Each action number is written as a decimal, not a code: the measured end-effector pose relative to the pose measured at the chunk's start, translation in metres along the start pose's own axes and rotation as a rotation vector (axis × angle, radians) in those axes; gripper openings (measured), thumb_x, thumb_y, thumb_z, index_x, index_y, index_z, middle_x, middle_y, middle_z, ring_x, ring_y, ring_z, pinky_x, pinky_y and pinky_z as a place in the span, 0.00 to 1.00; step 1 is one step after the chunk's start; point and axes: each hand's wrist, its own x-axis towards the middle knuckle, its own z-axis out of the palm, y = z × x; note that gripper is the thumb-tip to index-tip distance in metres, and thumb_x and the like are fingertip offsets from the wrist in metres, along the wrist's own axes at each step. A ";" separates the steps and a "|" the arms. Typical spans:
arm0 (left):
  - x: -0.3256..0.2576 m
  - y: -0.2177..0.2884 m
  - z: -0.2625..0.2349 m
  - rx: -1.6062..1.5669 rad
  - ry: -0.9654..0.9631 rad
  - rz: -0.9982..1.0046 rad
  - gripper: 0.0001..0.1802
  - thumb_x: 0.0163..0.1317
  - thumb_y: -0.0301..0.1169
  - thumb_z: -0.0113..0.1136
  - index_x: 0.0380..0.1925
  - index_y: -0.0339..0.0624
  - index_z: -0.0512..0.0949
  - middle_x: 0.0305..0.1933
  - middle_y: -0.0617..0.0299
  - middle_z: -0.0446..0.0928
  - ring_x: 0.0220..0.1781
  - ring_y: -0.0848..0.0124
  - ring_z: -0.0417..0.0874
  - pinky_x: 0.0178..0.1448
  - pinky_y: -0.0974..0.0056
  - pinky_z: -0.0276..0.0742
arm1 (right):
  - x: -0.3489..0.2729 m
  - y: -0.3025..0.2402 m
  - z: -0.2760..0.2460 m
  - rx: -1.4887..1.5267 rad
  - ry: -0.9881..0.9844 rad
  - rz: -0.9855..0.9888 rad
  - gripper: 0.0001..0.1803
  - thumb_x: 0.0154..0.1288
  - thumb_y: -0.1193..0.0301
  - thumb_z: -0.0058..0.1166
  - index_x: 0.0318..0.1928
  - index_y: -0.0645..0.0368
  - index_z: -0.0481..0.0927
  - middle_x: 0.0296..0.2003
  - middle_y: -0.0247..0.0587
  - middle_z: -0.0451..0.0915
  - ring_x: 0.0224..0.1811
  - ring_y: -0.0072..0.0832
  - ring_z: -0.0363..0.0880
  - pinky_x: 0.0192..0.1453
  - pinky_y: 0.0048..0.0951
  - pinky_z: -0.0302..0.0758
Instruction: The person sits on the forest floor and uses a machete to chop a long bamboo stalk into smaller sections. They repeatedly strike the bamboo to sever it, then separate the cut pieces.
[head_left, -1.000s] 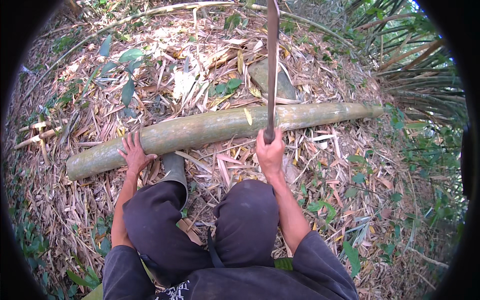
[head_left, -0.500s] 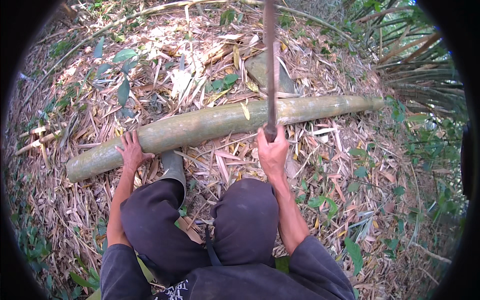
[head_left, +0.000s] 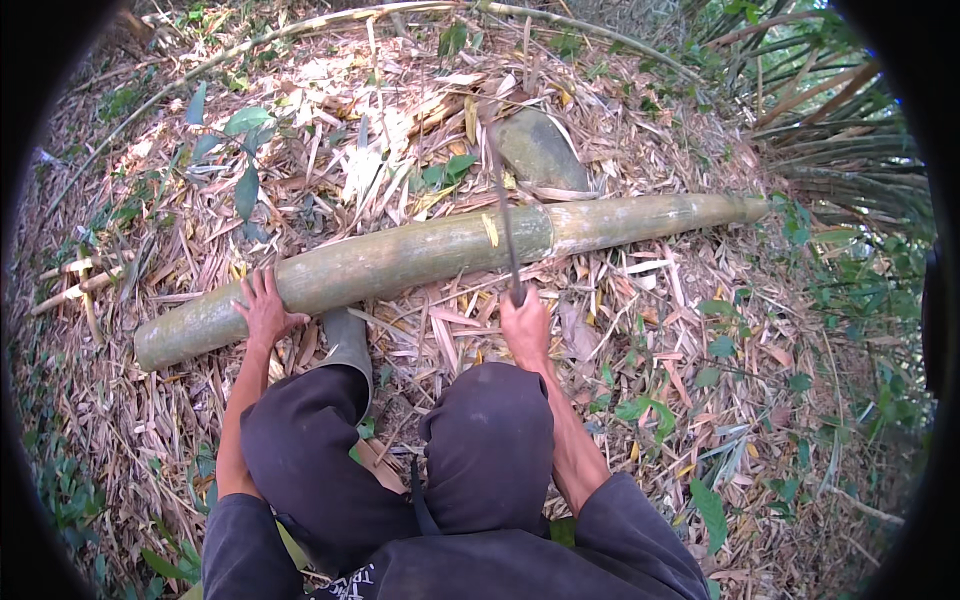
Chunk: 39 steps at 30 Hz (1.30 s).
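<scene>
The blade's (head_left: 503,205) edge is hard to make out where it meets the bamboo pole (head_left: 420,258), which lies left-right, its far end higher. Right hand (head_left: 525,325) is clenched on the handle; left hand (head_left: 265,312) presses the pole, fingers spread.

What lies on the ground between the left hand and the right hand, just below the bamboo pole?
In the head view, between the left hand and right hand, below the bamboo pole: a rubber boot and dry leaf litter.

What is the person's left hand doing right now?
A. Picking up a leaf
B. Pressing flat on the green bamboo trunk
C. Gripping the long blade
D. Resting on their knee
B: the left hand lies spread on the bamboo trunk near its thicker end, while the right hand grips the handle of the long blade, which crosses the trunk.
</scene>
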 end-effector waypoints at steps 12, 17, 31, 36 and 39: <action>0.001 0.002 -0.005 -0.012 -0.038 -0.026 0.69 0.30 0.50 0.80 0.71 0.45 0.48 0.76 0.51 0.46 0.76 0.40 0.44 0.65 0.19 0.45 | -0.020 0.079 0.028 -0.235 -0.199 0.181 0.18 0.61 0.66 0.54 0.41 0.72 0.73 0.30 0.67 0.80 0.38 0.61 0.80 0.43 0.54 0.75; 0.001 0.005 -0.002 -0.022 -0.066 -0.021 0.70 0.28 0.50 0.81 0.71 0.45 0.47 0.76 0.51 0.45 0.76 0.39 0.43 0.65 0.19 0.43 | -0.009 0.060 0.005 -0.006 -0.202 0.214 0.17 0.60 0.67 0.56 0.42 0.70 0.74 0.24 0.52 0.79 0.25 0.41 0.80 0.32 0.41 0.75; -0.004 0.008 -0.002 -0.057 -0.098 -0.008 0.69 0.29 0.44 0.82 0.71 0.44 0.47 0.75 0.51 0.45 0.75 0.37 0.43 0.64 0.18 0.43 | -0.001 0.115 0.007 -0.075 -0.112 0.152 0.14 0.58 0.69 0.57 0.38 0.70 0.77 0.21 0.45 0.79 0.23 0.31 0.79 0.28 0.35 0.74; 0.002 0.000 -0.001 -0.037 -0.047 -0.006 0.69 0.29 0.45 0.82 0.71 0.45 0.47 0.75 0.51 0.47 0.75 0.37 0.44 0.63 0.17 0.44 | 0.006 0.071 -0.013 0.118 -0.101 0.214 0.12 0.57 0.69 0.56 0.34 0.67 0.77 0.18 0.41 0.77 0.20 0.26 0.76 0.24 0.34 0.72; 0.001 0.004 -0.007 -0.043 -0.061 -0.008 0.69 0.29 0.45 0.82 0.71 0.45 0.47 0.75 0.52 0.46 0.75 0.37 0.43 0.63 0.17 0.44 | 0.017 -0.001 -0.043 0.360 0.136 0.105 0.09 0.60 0.71 0.58 0.34 0.64 0.74 0.19 0.36 0.75 0.19 0.21 0.73 0.23 0.29 0.69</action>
